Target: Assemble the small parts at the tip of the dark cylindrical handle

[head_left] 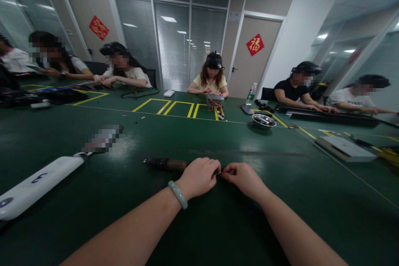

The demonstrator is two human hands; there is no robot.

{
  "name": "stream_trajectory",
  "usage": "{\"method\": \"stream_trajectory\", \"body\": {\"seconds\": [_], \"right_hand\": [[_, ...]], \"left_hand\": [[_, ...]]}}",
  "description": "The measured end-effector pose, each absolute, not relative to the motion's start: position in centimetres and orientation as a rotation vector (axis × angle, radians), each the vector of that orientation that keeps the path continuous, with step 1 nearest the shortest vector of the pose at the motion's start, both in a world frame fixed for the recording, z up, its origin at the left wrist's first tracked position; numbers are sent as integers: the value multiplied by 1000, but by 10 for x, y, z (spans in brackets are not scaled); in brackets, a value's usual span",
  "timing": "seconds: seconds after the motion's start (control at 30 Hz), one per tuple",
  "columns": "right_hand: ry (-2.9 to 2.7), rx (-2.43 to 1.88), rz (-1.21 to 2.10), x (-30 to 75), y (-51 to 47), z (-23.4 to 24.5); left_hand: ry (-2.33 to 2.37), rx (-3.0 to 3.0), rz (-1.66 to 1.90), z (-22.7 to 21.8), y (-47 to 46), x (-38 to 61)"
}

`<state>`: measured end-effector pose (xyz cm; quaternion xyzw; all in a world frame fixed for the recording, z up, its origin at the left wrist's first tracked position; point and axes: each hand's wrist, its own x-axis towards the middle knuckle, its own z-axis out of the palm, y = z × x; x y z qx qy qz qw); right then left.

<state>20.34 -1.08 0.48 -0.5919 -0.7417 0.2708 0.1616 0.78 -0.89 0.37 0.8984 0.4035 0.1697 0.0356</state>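
Observation:
A dark electric screwdriver (pixel 166 164) with a brownish grip lies across the green table, its metal tip pointing left. My left hand (pixel 198 178), with a pale green bangle (pixel 178 195) at the wrist, is closed around the rear part of this tool and covers it. Just to the right, my right hand (pixel 245 178) pinches something small at the tool's rear end. A bit of shiny metal shows between the fingertips of both hands. The rest of that small piece is hidden by my fingers.
On the left lies a white power bank-like device (pixel 42 185) with a strap and a blurred-out tag (pixel 104 138). Further off are a metal bowl (pixel 264 121), a bottle (pixel 251 94), a wired grey box (pixel 215 100) and a flat grey case (pixel 346 148). Several people sit around the table.

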Motion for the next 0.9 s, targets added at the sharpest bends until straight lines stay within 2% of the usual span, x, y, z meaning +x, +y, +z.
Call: {"method": "stream_trajectory", "body": {"seconds": [0.9], "right_hand": [[-2107,-1670,793,205,-8,-1]], "left_hand": [[1268,2769,499,5,-10,8]]}}
